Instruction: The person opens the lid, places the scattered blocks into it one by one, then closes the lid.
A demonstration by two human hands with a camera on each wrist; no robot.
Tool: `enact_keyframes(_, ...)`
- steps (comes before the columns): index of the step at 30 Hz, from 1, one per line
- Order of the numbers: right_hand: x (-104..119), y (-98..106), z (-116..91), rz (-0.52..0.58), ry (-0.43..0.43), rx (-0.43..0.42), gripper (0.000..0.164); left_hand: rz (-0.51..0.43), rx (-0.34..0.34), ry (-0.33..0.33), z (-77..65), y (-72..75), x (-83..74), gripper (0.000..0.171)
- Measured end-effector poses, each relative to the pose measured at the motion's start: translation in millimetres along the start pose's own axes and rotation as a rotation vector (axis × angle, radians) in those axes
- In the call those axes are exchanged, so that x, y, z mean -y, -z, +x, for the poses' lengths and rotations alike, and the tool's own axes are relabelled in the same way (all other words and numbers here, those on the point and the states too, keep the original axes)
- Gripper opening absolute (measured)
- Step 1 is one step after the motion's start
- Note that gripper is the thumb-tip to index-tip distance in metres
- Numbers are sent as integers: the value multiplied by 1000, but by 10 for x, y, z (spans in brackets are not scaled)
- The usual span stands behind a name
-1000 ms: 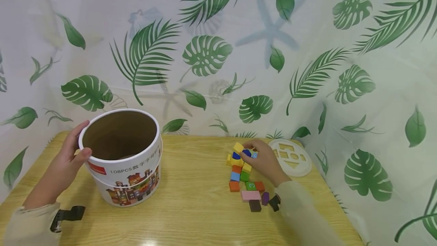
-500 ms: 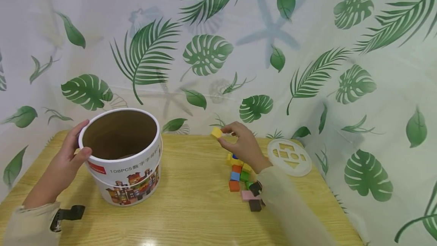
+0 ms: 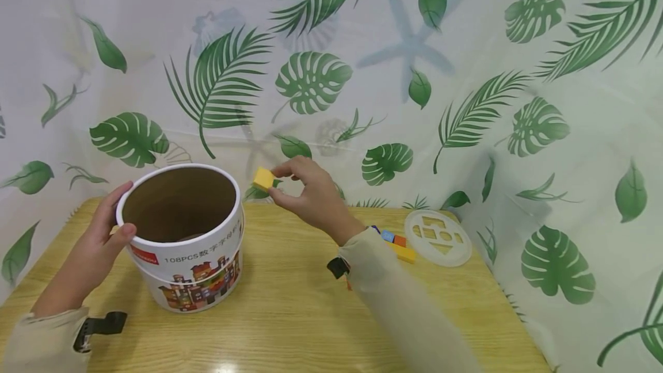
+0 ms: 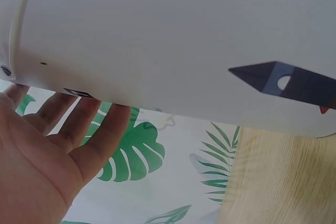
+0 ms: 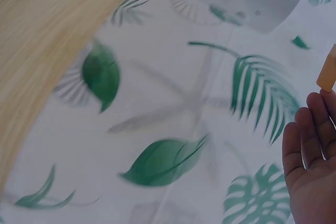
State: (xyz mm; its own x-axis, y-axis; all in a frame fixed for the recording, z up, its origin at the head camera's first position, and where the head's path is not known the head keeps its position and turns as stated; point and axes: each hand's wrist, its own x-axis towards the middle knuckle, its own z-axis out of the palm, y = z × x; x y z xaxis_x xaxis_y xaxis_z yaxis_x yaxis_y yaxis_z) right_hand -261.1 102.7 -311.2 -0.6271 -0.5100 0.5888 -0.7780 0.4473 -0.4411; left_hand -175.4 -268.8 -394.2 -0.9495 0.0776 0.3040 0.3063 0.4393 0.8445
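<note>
In the head view, my left hand (image 3: 101, 246) rests against the left side of a white bucket (image 3: 194, 272), its thumb at the rim. The left wrist view shows the fingers (image 4: 107, 142) of that hand extended, their tips touching the outer wall. My right hand (image 3: 316, 197) pinches a small yellow block (image 3: 264, 179) between thumb and fingertips, raised just right of the bucket's rim. In the right wrist view, only part of the orange-looking block (image 5: 327, 72) shows beyond the fingers. The bucket's bottom inside is dark and hard to make out.
Several coloured blocks (image 3: 401, 251) lie on the wooden table (image 3: 290, 298), mostly hidden behind my right forearm. To their right lies a round, whitish lid (image 3: 440, 238) with shaped cut-outs. A leaf-printed curtain (image 3: 321, 27) hangs along the table's back and right side.
My right hand has picked the yellow block off the group of blocks and carried it left and up, close to the bucket. The left hand and bucket have stayed in place.
</note>
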Motion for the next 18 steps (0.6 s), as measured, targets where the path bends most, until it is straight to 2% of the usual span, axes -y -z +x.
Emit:
enact_keyframes(7,396,-272,270,5,128,42,25,3,2,-1,-2,11,16,72)
enact_keyframes(14,766,-549,420,0,142,141,26,-21,1,-3,8,12,-3,72)
enact_keyframes(18,851,-681,433,-17,138,175,27,-35,2,0,7,8,-18,73)
